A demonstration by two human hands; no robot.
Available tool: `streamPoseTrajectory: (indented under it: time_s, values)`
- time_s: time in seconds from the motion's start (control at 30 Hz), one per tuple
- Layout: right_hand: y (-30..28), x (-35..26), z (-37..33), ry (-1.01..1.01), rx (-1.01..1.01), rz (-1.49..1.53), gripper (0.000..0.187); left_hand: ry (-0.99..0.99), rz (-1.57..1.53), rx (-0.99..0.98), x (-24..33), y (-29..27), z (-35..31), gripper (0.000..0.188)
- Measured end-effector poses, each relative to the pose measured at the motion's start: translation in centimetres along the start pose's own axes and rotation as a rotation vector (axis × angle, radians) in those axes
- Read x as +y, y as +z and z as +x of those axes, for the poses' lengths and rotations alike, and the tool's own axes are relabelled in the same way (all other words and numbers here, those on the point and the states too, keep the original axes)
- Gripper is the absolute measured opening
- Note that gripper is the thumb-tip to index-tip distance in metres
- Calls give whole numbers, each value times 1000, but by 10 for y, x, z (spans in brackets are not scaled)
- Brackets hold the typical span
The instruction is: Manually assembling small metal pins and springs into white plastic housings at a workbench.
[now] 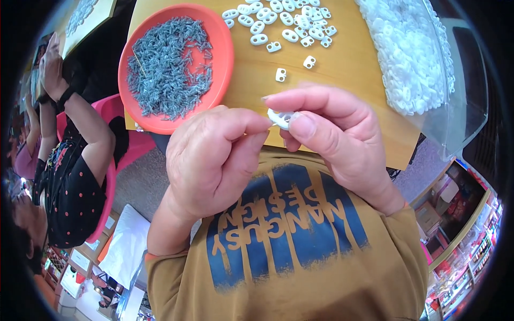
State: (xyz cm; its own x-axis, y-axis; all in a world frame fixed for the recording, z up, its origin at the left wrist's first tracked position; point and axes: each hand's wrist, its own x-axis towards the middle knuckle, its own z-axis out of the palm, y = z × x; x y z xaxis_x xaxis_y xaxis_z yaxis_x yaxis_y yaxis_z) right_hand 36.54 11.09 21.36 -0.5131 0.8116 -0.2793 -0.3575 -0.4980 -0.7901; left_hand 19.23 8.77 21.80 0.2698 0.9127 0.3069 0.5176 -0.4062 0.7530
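Note:
Just above the front edge of the table, my right hand (340,125) pinches a white oval plastic cord-lock piece (279,119) between thumb and fingers. My left hand (214,158) is closed, its thumb and index fingertips meeting at the left edge of that piece. Whatever lies between those left fingertips is too small and hidden to make out. Beyond my left hand stands an orange-red plate (227,69) heaped with small grey metal springs (171,64). Two loose white two-hole pieces (281,74) lie on the table past my fingers.
Several white two-hole pieces (286,19) are scattered at the far side of the wooden table (342,69). At the right, a clear plastic container (466,80) holds many white pieces (409,59). Another person (75,160) sits at the left on a pink chair (131,144).

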Motion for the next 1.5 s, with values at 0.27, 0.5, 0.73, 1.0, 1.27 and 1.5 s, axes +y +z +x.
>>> streamPoseTrajectory:
  time_s: [0.27, 0.5, 0.73, 1.0, 1.27, 1.5]
  values:
    - [0, 4, 1, 45, -10, -54, 23, -4, -123, -8, -9, -5, -8, 14]
    - [0, 15, 5, -183, -41, -289, 16, -365, -594, 0, 1, -8, -18, 7]
    - [-2, 22, 10, -535, -71, -594, 13, -468, -664, 136, 9, 6, -31, 10]
    - [3, 20, -3, -222, -88, -220, 14, -56, -54, 180, -2, 14, -34, 21]
    - [10, 24, -7, -101, -64, -101, 18, 368, 250, 291, -17, 14, -40, 37]
    - [23, 25, -9, 14, -24, -1, 20, 366, 302, 448, -20, 22, -52, 34]
